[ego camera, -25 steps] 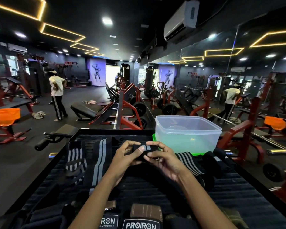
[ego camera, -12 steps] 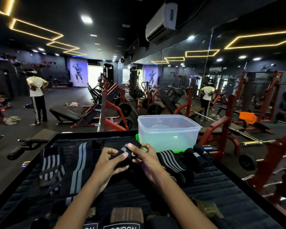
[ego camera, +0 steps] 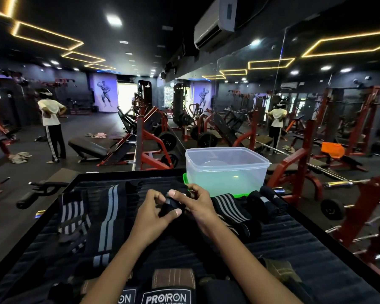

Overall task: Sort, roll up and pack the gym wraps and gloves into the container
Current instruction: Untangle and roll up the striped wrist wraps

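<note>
- We see both hands meeting at centre over the black ribbed mat (ego camera: pixel 294 249) on the dark-framed tray.
- Left hand (ego camera: pixel 154 212): fingers curled and clenched on the near side of a small black rolled wrap w/ a grey stripe (ego camera: pixel 170 205); thumb tip pressed on its lower edge.
- Right hand (ego camera: pixel 195 200): fingers closed over the far side of the same roll, thumb on top (roll mostly hidden betw. the two hands).
- The roll is held just above the mat, near the front wall of the translucent rectangular plastic container (ego camera: pixel 226 170).
- Container stands open at the tray's far edge on a bright green lid (ego camera: pixel 239 195); no wraps visible inside.
- Left of the hands: a long black wrap w/ two grey stripes (ego camera: pixel 108 220) lies flat; beside it a black-and-grey striped wrap (ego camera: pixel 71 213), crumpled.
- Right of the hands: a black wrap w/ thin white stripes (ego camera: pixel 230 207), then dark rolled wraps (ego camera: pixel 266 202) touching one another.
- Near edge: black gloves printed PROIRON (ego camera: pixel 166 298).
</note>
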A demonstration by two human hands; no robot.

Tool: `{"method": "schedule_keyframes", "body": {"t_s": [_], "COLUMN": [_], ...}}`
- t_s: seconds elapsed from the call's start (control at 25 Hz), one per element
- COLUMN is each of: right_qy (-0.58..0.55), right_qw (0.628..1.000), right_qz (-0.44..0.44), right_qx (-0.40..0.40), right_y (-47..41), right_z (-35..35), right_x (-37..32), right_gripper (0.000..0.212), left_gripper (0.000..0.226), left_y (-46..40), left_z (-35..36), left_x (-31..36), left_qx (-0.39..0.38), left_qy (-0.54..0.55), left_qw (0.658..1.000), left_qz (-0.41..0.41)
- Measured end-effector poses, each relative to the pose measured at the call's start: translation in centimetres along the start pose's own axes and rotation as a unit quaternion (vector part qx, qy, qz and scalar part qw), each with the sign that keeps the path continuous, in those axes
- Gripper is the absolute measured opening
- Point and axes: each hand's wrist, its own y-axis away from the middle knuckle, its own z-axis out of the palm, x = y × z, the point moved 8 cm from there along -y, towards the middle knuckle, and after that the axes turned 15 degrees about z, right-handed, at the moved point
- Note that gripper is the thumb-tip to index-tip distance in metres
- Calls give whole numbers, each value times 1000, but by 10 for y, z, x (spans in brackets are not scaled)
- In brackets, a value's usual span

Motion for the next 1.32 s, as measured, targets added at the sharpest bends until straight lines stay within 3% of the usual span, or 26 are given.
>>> {"method": "schedule_keyframes", "body": {"t_s": [0.2,0.36,0.48,0.6,0.72,0.92,1.16,1.32], "right_qy": [107,198,333,453,479,501,509,500], "right_qw": [994,979,935,875,859,839,807,773], "right_qz": [-32,-38,-47,-72,-90,-81,-26,32], "right_qx": [-14,28,115,156,158,199,300,389], "right_y": [0,-3,0,12,27,55,92,106], "right_z": [3,-2,-15,-22,-34,-93,-187,-247], "right_x": [0,4,-4,-20,-34,-56,-75,-68], "right_gripper": [46,52,54,53,51,48,49,66], "left_gripper": [57,48,58,66,58,38,41,39], "left_y": [-1,-1,-2,2,6,10,9,18], "left_z": [3,8,6,14,25,43,93,117], "left_x": [-1,-5,0,10,29,56,70,60], "left_qx": [-21,-84,-95,-159,-183,-148,-206,-245], "left_qy": [-20,-43,-92,-224,-299,-209,-252,-248], "left_qw": [1000,995,989,952,913,935,909,901], "left_qz": [2,21,72,139,207,244,261,257]}}
